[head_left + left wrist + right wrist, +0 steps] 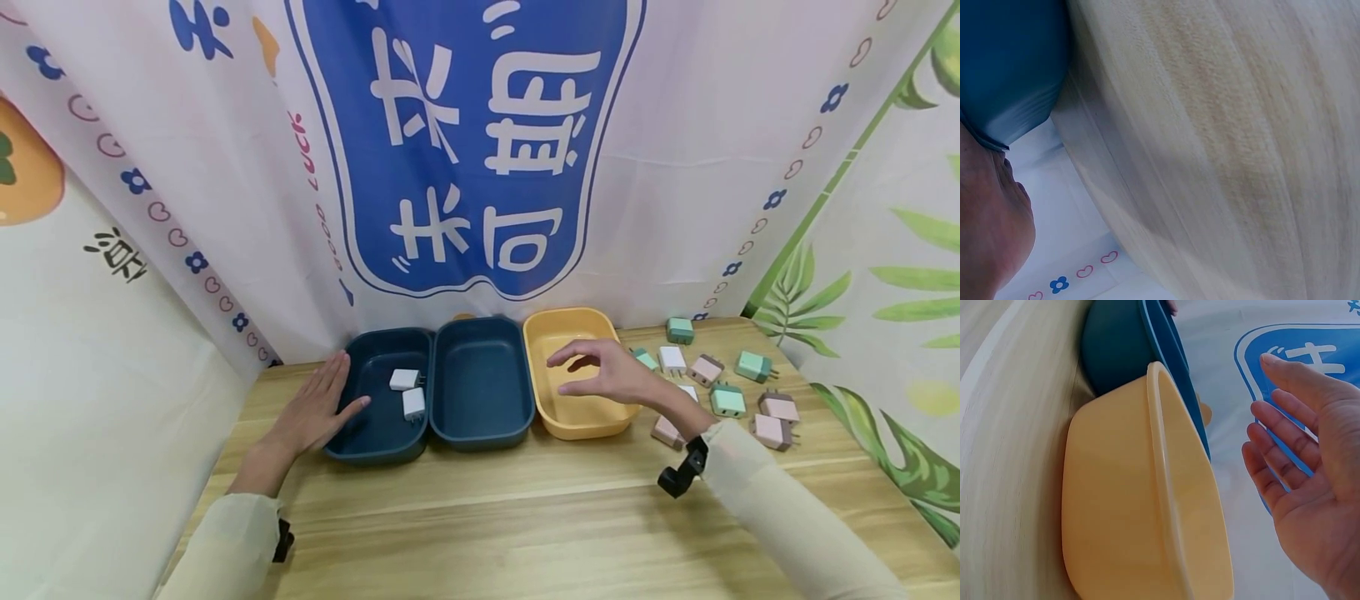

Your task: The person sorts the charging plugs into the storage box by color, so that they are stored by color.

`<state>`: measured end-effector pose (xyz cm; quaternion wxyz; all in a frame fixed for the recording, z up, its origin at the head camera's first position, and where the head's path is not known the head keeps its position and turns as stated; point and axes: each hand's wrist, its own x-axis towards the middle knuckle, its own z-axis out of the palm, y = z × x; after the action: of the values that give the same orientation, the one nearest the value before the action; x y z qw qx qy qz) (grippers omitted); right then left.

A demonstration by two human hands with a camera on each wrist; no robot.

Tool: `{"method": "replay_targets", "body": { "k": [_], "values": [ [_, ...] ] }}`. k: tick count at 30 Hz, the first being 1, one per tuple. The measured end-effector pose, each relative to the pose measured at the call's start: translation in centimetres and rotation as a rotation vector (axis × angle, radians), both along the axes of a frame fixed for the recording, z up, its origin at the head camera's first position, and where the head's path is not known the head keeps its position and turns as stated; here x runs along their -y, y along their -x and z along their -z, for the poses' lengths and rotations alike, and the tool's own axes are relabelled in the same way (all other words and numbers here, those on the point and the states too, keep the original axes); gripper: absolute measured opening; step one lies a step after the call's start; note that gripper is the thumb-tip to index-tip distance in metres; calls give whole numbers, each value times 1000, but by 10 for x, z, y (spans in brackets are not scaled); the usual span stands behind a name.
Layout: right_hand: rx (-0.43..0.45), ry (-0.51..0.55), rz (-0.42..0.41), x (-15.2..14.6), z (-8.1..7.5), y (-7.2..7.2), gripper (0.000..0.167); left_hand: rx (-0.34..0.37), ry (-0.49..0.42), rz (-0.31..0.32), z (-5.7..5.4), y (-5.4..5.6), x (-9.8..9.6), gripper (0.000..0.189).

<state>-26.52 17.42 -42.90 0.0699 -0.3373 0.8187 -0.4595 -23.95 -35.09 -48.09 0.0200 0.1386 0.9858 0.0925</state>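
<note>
My left hand [313, 410] rests with straight fingers on the left rim of the left dark blue bin [375, 454]. Inside that bin lie two white charger plugs [405, 380]. Over the yellow bin [585, 431] hovers my right hand [609, 372], thumb and fingers parted with nothing between them. In the right wrist view its palm and loosely bent fingers [1285, 437] show above the yellow bin's rim. A second dark blue bin [483, 392] stands between the other two. The left wrist view catches only part of my left hand [991, 219] against the blue bin's side.
Several chargers in green, pink and white lie scattered right of the yellow bin, among them a green charger [727, 401] and a pink charger [771, 432]. A printed curtain [660, 208] hangs behind the wooden table [480, 517].
</note>
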Motion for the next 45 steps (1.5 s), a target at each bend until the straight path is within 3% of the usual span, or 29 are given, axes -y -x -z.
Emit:
{"method": "replay_targets", "body": {
  "k": [16,24,35,45],
  "values": [
    [46,-76,97,-31,-3,-2,41,11,-7,-7,-2,-3,-1,95],
    [14,-93,104,-46,-4,-1,42,7,-9,-4,-3,-3,-1,95],
    [-30,-79,119,-69,5,2,43,-17,-37,5,1,-1,0,96],
    [1,-71,184,-90,7,-2,43,6,-14,-2,-2,-1,-1,93]
  ]
}}
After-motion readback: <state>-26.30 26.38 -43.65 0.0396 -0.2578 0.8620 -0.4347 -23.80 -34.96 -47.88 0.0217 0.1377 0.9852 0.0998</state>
